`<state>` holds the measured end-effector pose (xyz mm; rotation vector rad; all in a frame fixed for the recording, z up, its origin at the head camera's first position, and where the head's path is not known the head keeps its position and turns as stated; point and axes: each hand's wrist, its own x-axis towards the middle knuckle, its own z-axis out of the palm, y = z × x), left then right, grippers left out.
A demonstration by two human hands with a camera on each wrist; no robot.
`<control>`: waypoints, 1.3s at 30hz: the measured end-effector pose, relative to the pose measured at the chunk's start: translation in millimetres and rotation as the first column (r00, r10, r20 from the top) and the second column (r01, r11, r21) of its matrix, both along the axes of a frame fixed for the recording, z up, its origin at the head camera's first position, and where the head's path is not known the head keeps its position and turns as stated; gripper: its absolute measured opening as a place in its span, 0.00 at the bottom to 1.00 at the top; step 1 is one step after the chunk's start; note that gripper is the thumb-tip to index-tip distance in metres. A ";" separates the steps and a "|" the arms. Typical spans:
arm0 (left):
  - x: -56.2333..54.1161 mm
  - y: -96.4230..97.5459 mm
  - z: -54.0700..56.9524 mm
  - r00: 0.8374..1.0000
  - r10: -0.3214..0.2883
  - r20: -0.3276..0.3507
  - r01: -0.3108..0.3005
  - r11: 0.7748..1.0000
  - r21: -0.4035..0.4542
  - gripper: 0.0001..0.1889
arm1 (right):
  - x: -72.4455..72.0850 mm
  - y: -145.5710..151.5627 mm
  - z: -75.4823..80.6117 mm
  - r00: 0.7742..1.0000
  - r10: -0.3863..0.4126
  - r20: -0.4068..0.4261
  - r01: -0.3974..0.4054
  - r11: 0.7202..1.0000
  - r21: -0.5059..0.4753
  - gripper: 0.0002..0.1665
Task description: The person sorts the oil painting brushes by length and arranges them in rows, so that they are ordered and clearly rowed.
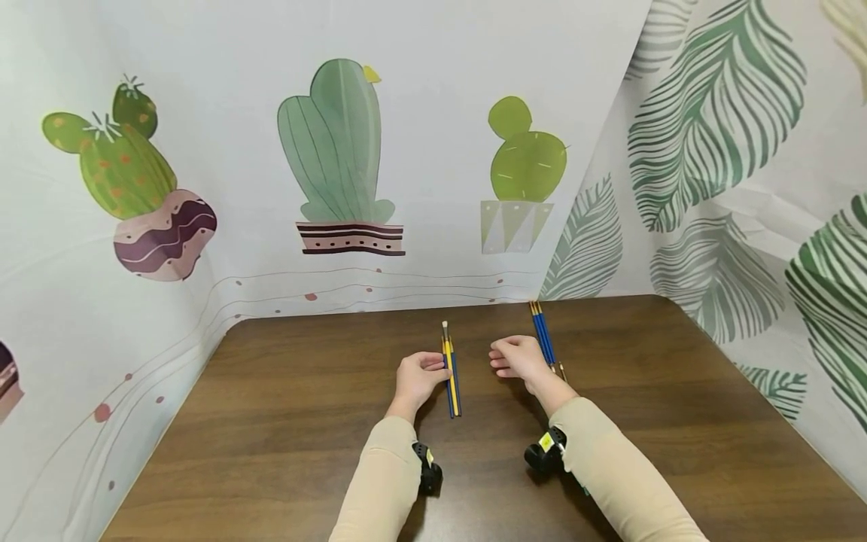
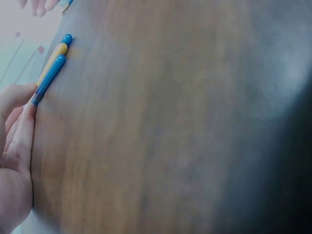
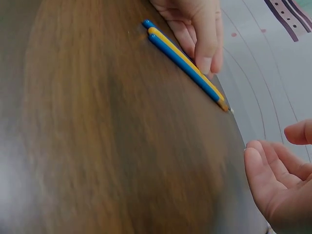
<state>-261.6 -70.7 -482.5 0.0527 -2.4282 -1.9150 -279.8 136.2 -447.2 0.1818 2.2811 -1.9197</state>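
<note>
A yellow paintbrush (image 1: pixel 448 357) with a pale bristle tip lies between two blue paintbrushes (image 1: pixel 457 391) on the table. My left hand (image 1: pixel 418 379) pinches the yellow brush near its middle, thumb against the handle. From the right wrist view, the fingertips of that hand (image 3: pixel 202 34) meet the far side of the small bundle. To the right, my right hand (image 1: pixel 520 357) hovers apart from the bundle with loosely bent fingers and holds nothing. Its thumb and fingers stand apart in the right wrist view (image 3: pixel 282 170).
Several blue paintbrushes (image 1: pixel 544 335) lie side by side beyond the right hand, near the back edge. Another brush tip (image 1: pixel 562 371) shows beside that forearm. The brown wooden table (image 1: pixel 291 421) ends at a printed cloth backdrop (image 1: pixel 433 271). Each sleeve carries a black wrist camera (image 1: pixel 428 470).
</note>
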 end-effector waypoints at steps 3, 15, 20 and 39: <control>0.1 -0.2 -0.1 1.000 -0.001 0.000 0.001 1.000 -0.002 0.17 | -2.1 -6.1 -2.2 1.000 0.004 0.004 -0.004 1.000 -0.001 0.19; -1.9 -0.4 0.2 1.000 0.000 -0.004 0.000 1.000 0.008 0.17 | -1.5 -32.4 -4.2 0.999 0.031 0.032 -0.031 0.999 -0.018 0.21; -2.0 -0.7 0.6 1.000 -0.002 0.003 0.002 1.000 0.008 0.17 | -1.6 -41.3 -7.2 0.997 0.058 0.049 -0.054 0.997 -0.063 0.22; -1.5 -0.3 2.0 1.000 -0.017 0.003 0.017 0.999 0.045 0.17 | -7.6 -59.0 -14.7 0.996 0.047 0.081 -0.036 0.992 -0.123 0.20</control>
